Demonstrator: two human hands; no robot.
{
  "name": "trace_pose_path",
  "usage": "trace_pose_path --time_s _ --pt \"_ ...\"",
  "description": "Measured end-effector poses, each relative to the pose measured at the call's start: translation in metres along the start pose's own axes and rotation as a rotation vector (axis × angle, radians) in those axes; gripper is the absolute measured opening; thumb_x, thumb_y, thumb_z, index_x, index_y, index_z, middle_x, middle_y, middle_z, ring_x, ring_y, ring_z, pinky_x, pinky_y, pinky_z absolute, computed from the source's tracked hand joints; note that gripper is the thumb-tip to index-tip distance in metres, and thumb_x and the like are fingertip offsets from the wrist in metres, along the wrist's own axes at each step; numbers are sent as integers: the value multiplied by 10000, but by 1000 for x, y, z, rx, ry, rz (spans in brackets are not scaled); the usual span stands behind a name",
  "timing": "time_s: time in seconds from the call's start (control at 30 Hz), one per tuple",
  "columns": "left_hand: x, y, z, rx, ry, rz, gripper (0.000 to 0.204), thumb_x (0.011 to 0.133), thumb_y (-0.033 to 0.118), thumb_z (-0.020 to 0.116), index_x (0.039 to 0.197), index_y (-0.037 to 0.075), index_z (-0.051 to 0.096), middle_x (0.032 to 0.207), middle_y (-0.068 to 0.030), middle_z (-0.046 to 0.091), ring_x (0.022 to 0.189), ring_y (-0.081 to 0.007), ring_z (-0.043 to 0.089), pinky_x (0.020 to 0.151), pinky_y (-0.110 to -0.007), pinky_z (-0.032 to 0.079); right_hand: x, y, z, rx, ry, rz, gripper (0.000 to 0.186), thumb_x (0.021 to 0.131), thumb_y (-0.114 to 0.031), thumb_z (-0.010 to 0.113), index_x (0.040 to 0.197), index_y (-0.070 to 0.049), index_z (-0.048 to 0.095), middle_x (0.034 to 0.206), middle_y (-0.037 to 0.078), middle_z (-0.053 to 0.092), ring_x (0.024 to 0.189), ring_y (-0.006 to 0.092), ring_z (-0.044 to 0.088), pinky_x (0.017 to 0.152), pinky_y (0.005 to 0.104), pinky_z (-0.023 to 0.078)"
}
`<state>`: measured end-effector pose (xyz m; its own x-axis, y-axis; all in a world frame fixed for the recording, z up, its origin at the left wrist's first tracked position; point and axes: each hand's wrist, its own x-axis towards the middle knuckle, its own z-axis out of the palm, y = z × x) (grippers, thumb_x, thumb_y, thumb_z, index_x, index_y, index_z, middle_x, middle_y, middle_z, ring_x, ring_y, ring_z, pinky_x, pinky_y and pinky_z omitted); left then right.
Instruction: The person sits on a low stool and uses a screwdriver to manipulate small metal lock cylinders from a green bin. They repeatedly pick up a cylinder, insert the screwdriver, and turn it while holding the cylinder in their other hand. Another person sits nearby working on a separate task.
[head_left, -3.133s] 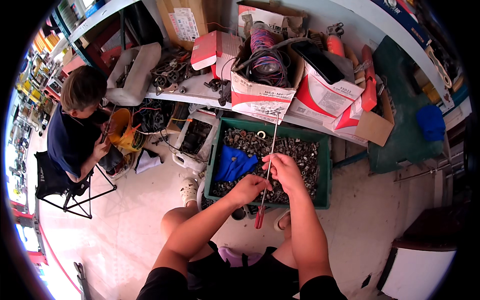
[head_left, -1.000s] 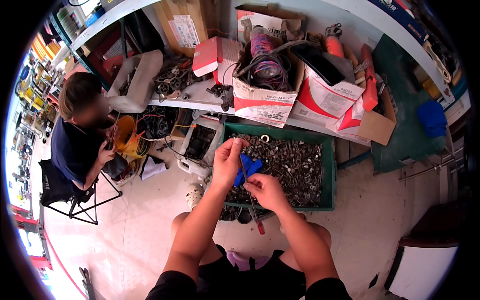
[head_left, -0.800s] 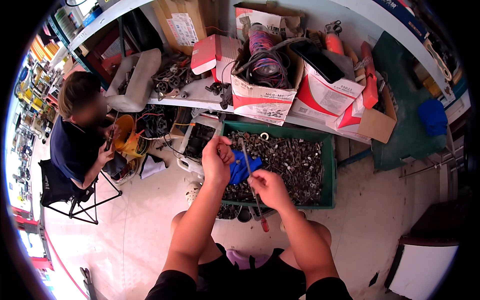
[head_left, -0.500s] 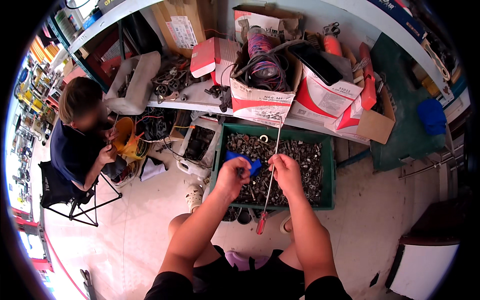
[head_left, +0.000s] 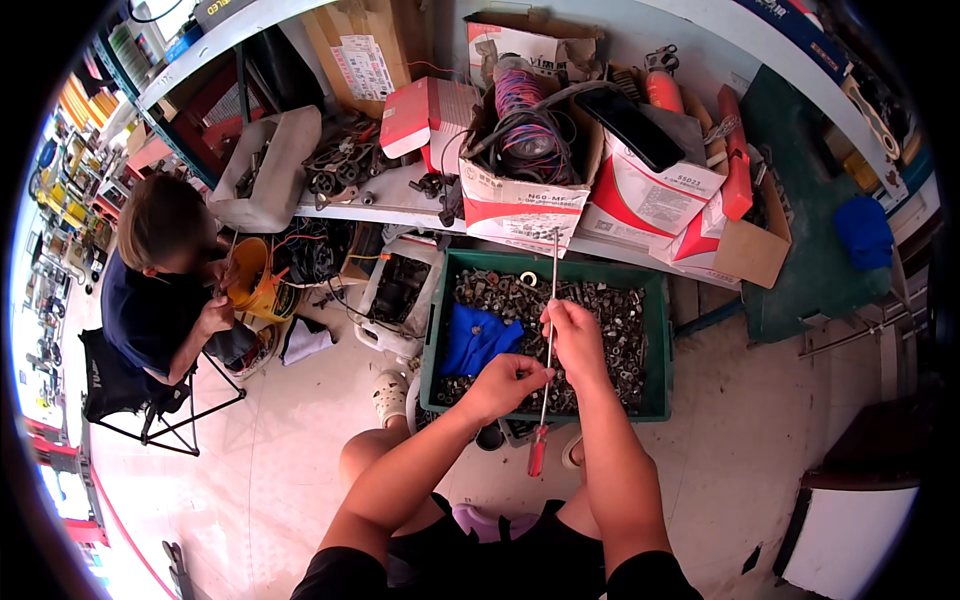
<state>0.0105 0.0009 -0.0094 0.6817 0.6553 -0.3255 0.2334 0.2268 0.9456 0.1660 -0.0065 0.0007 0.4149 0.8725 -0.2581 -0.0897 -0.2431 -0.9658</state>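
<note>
A long screwdriver [head_left: 551, 290] with a thin metal shaft and a clear red handle stands nearly upright in the picture, its handle toward me. My right hand [head_left: 578, 345] is closed round the middle of the shaft. Lower down, between that grip and the handle, the thumb and fingertips of my left hand [head_left: 508, 386] pinch the shaft. Whether a small part sits between those fingertips is hidden. Under both hands is a green bin [head_left: 655, 375] filled with nuts, bolts and other small metal parts [head_left: 610, 305]. A crumpled blue cloth [head_left: 472, 340] lies on the parts at its left.
Behind the bin, a shelf [head_left: 400, 212] bears open cartons [head_left: 525, 215], a phone [head_left: 630, 128] and loose metal parts. A whitish container [head_left: 400, 335] stands left of the bin. Farther left, a person [head_left: 160, 280] sits on a folding stool beside a yellow bucket [head_left: 255, 275].
My left hand has come down and right from above the blue cloth to the screwdriver's shaft; the dark piece in it no longer shows. The screwdriver's handle has swung slightly right.
</note>
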Motion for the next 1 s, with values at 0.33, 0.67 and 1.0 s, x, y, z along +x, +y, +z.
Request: trace_pose_path --time_s 0.33,0.67,1.0 --pt "0 7 1 49 13 -25 192 899 182 684 854 -3 716 719 25 606 665 -46 481 603 -236 395 3 0 -2 8 -16 14 345 991 -299 519 792 -33 614 659 6 563 597 85 487 559 259 378" --pt "1 1 4 14 16 -25 182 880 181 725 803 16 713 683 39 570 635 -37 456 572 -222 365 4 -1 -3 96 -19 40 304 981 -281 563 797 -45 615 655 -10 550 512 60 434 469 226 324" --pt "-9 11 15 -139 -4 -91 205 838 196 784 761 26 698 661 46 574 572 -36 446 512 -215 319 0 -7 0 -3 104 -82 294 914 -264 683 786 -1 650 639 4 588 577 58 495 520 241 362"
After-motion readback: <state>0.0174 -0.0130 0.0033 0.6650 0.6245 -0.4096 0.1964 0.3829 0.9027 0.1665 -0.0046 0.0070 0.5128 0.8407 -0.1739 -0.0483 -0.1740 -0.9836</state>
